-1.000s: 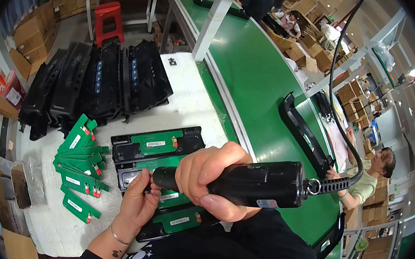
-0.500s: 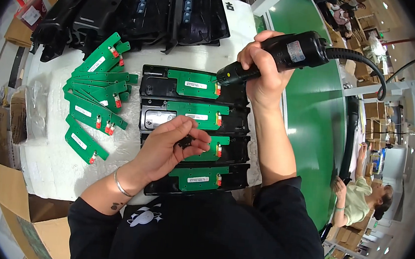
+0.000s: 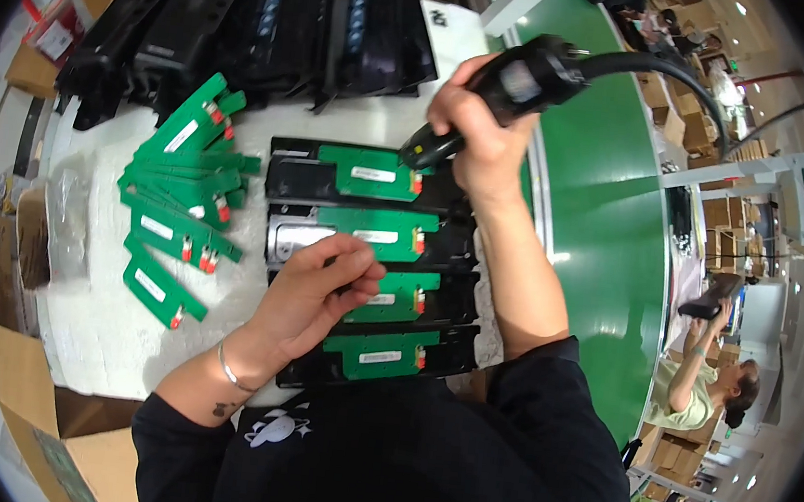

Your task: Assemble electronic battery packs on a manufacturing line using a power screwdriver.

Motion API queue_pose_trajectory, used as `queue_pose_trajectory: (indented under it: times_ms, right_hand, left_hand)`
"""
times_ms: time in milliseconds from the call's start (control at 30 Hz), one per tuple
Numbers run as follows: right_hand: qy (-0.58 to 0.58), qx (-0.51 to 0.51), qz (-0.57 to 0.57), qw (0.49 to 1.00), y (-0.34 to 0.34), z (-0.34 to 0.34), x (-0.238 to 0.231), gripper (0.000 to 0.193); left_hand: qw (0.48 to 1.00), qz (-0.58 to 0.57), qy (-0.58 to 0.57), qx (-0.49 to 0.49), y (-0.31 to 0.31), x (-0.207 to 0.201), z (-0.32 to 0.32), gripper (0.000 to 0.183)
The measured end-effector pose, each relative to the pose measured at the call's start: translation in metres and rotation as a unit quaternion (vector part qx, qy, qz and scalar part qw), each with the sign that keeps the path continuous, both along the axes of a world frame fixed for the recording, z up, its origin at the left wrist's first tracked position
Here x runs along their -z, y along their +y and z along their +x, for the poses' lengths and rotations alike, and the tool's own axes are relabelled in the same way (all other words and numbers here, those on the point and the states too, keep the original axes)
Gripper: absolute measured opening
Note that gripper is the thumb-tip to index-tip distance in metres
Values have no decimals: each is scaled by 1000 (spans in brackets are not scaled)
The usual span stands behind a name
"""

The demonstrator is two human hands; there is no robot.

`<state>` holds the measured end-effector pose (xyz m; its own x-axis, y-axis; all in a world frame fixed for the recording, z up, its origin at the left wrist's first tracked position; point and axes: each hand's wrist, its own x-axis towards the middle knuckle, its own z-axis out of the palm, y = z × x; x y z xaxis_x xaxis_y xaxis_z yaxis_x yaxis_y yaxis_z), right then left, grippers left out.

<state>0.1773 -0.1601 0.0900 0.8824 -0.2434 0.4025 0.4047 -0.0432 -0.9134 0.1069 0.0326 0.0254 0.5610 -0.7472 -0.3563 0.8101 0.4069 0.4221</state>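
My right hand (image 3: 482,128) grips a black electric screwdriver (image 3: 525,81) with a corded tail. Its tip points down at the upper edge of a green circuit board (image 3: 374,173) in the farthest black plastic housing (image 3: 295,179). My left hand (image 3: 321,287) is curled with thumb and fingers together above the middle housings. Small dark screws showed in its palm a moment ago; now the fingers hide them. Beneath and beside that hand, more green boards (image 3: 380,357) with white labels and red-and-white connectors lie in a row of black housings.
Loose green boards (image 3: 164,286) are fanned out at the left on the white work surface (image 3: 112,349). Large black plastic parts (image 3: 190,37) stack at the back. An open cardboard box (image 3: 95,425) stands front left. A green conveyor (image 3: 591,298) runs along the right, a person (image 3: 700,376) beyond it.
The screwdriver's body has swung left and stands steeper, its tip shifting left. My left fingers have curled in over the small screws. Beyond the conveyor, the person now holds up a dark object.
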Motion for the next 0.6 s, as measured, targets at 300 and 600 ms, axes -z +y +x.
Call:
queue_pose_trajectory:
  times_ms: [300,600]
  right_hand:
    - [8,-14,-39,999,5,0,0,6]
    - [-56,-281,85,954,18,-88,-69,25]
  left_hand:
    - [992,-3,94,-86,3,8,2,13]
    - [975,-92,151,-135,3,9,6,14]
